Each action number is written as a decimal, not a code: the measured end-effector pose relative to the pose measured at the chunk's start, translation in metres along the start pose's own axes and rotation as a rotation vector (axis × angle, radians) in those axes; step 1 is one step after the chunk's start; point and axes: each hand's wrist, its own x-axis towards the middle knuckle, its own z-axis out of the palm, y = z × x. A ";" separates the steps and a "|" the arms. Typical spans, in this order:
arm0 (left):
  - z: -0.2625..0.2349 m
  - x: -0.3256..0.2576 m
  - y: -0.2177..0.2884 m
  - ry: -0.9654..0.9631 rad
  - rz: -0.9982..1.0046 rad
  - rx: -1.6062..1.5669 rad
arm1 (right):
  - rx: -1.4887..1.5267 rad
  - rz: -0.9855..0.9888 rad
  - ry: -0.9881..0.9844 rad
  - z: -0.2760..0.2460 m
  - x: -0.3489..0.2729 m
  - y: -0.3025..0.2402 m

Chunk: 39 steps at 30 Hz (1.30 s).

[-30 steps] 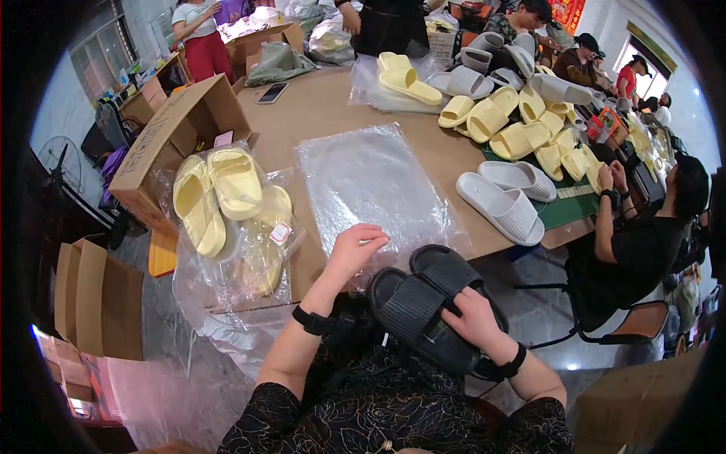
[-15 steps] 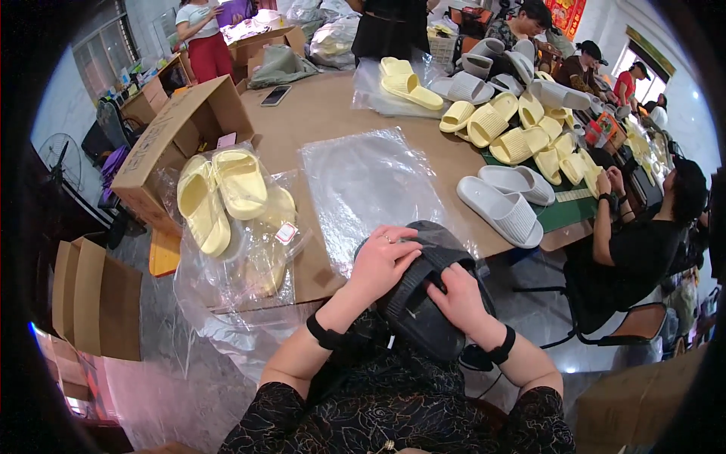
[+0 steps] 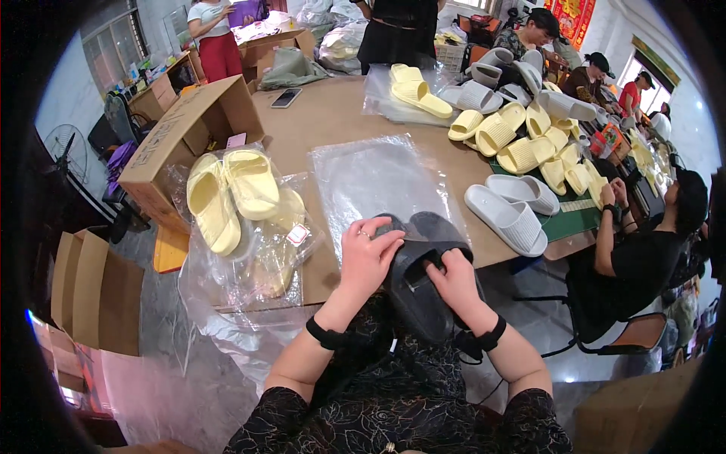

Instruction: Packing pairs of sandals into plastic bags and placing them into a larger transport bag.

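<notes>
Brown worktable (image 3: pixel 333 112) stretched across the middle, marble-look floor below, and we go straight to the hands! Right hand (image 3: pixel 456 286) first: fingers hooked into the strap opening, bearing the black slippers (image 3: pixel 425 312) just off the table's near edge. Left hand (image 3: pixel 370 257) sits at their ten o'clock side, fingers curled by the toe end (whether it pinches film or strap, I cannot tell).

Now the key line: the slippers' long axis runs six to twelve, toes leaning a touch toward eleven, pointing at the flat clear bag (image 3: pixel 370 175), which lies at twelve o'clock. The right hand is the nearer one, deep in the strap; the left is closer to the toes.

And the count! Black slippers, two; flat bag, one. Grey slippers (image 3: pixel 503 221) between one and two o'clock, two. Bagged yellow slippers (image 3: pixel 253 185) at ten, at least three, beside one cardboard box (image 3: pixel 181 135). One phone (image 3: pixel 286 98) at eleven. The heaped slippers (image 3: pixel 522 155) at one overlap too much to number.
</notes>
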 end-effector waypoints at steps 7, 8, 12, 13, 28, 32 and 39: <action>0.012 -0.008 -0.007 -0.063 0.057 -0.058 | -0.083 -0.021 0.069 0.005 -0.003 0.014; 0.008 -0.005 0.004 -0.062 0.121 -0.037 | -0.102 -0.059 0.107 0.008 -0.002 0.014; 0.021 -0.005 0.026 -0.140 0.173 -0.267 | -0.146 -0.106 0.112 0.019 0.005 0.016; 0.020 -0.003 0.034 -0.168 0.170 -0.330 | -0.148 -0.103 0.115 0.023 0.010 0.019; -0.046 0.007 0.035 -0.155 0.065 -0.273 | 0.063 0.106 0.107 0.084 0.126 -0.003; -0.060 0.008 0.008 -0.424 -0.218 -0.164 | 0.086 -0.284 0.121 0.090 0.066 0.010; -0.002 0.042 -0.045 -0.277 -0.331 0.222 | 0.507 0.054 -0.399 -0.028 0.001 -0.025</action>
